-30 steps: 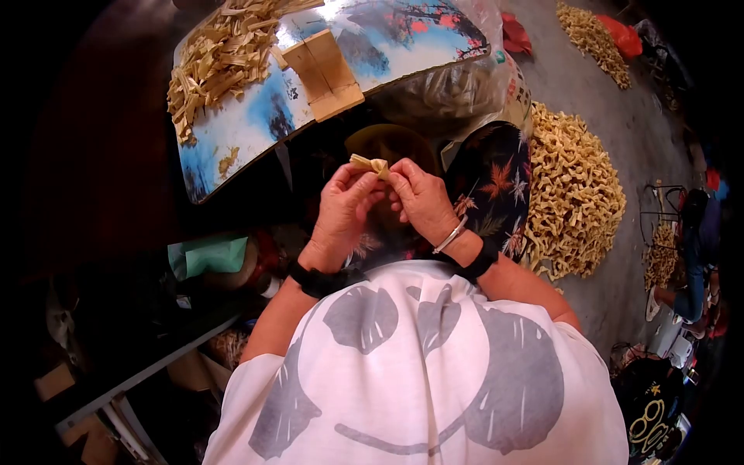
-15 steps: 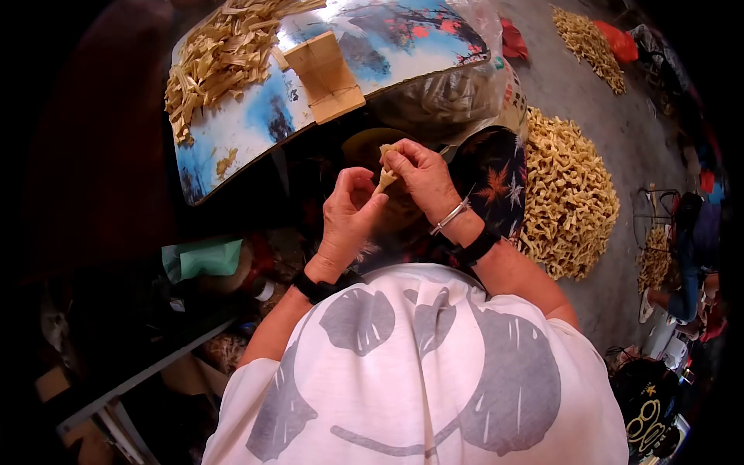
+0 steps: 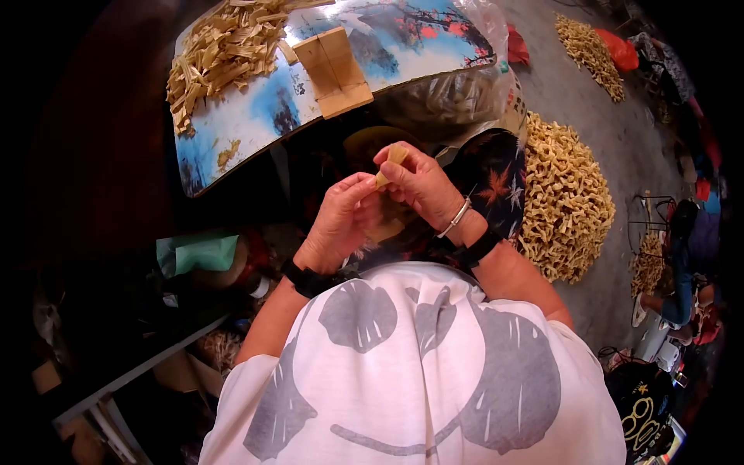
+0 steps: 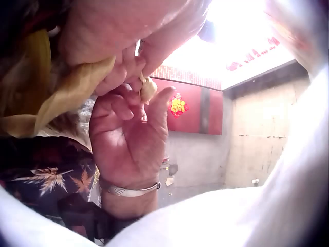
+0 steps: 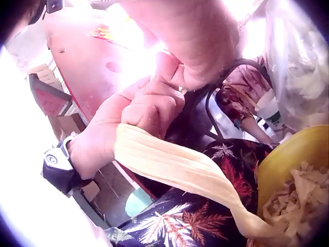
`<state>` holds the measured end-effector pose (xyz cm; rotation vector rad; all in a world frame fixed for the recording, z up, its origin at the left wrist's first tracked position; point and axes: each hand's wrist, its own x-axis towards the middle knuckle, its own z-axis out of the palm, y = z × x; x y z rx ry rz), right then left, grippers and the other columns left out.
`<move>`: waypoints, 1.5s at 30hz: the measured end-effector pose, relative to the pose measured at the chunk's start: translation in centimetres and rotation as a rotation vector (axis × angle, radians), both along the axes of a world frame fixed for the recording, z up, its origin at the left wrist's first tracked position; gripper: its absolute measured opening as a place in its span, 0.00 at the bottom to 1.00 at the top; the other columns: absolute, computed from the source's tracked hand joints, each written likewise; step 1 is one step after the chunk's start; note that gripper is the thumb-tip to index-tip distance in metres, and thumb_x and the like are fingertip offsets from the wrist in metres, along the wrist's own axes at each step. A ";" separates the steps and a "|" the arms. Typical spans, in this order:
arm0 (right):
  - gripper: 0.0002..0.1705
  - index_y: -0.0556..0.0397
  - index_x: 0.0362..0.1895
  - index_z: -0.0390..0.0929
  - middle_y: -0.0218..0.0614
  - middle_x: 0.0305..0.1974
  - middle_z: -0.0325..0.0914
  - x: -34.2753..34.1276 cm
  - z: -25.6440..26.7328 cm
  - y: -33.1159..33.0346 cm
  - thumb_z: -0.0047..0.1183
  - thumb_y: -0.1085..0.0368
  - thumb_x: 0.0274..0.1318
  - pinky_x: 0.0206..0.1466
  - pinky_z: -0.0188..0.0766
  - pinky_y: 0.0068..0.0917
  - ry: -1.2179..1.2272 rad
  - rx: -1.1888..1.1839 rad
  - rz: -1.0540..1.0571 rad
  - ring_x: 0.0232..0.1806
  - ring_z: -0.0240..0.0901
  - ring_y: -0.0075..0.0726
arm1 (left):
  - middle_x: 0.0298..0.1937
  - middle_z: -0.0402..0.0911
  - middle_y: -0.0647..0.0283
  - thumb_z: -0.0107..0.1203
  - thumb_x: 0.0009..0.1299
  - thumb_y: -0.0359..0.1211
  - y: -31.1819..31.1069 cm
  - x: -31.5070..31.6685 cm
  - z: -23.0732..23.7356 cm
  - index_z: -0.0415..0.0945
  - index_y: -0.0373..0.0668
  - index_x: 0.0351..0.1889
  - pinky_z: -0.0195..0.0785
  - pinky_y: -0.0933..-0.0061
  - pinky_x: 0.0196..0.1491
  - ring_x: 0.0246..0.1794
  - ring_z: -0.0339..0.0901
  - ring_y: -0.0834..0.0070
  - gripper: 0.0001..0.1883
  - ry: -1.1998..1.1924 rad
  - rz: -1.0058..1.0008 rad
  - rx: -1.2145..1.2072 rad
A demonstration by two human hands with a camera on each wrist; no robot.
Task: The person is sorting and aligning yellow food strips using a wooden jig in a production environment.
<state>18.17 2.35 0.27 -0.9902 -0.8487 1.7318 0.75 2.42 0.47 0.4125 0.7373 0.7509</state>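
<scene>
In the head view, both hands meet over the lap. Between their fingertips is a small pale yellow tofu-skin piece (image 3: 397,153). My right hand (image 3: 426,186) pinches its upper part between thumb and fingers, with a silver bracelet at that wrist. The fingertips of my left hand (image 3: 339,221) pinch the lower end. A longer tofu-skin strip (image 5: 175,164) trails from beside the left fingers down to the yellow bowl in the right wrist view. The left wrist view also shows this strip (image 4: 87,82) hanging at its left; the curled fingers partly hide the small piece.
A picture-covered table (image 3: 256,124) carries loose strips (image 3: 225,54) and a wooden stand (image 3: 333,74). A yellow bowl (image 5: 272,159) of pieces sits by the lap. To the right, a large heap of knotted pieces (image 3: 566,201) lies on the floor, a smaller one (image 3: 589,54) farther off.
The left hand drew away from the small piece, leaving it in the right hand, then came back to pinch its lower end. A strip now shows below the hands.
</scene>
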 end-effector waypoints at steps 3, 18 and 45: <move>0.11 0.52 0.36 0.79 0.21 0.29 0.77 -0.9 -0.6 -0.1 0.63 0.59 0.58 0.32 0.66 0.15 -0.286 0.194 -0.058 0.28 0.66 0.13 | 0.20 0.60 0.78 0.55 0.73 0.33 -0.3 0.3 -0.4 0.74 0.42 0.37 0.46 0.84 0.20 0.17 0.52 0.89 0.05 0.066 0.041 0.124; 0.12 0.55 0.37 0.77 0.22 0.27 0.76 0.2 1.5 2.8 0.56 0.58 0.64 0.29 0.69 0.18 -0.327 0.078 0.164 0.26 0.70 0.15 | 0.21 0.65 0.76 0.55 0.74 0.33 0.9 -2.0 0.8 0.75 0.42 0.37 0.48 0.86 0.21 0.16 0.55 0.90 0.06 0.311 0.046 0.272; 0.05 0.54 0.37 0.75 0.46 0.29 0.80 -0.4 2.5 16.2 0.51 0.66 0.61 0.37 0.74 0.42 -1.065 0.709 -0.271 0.32 0.78 0.53 | 0.24 0.73 0.71 0.53 0.73 0.33 15.5 -4.3 4.0 0.81 0.36 0.42 0.62 0.78 0.29 0.23 0.67 0.82 0.10 0.666 0.228 0.706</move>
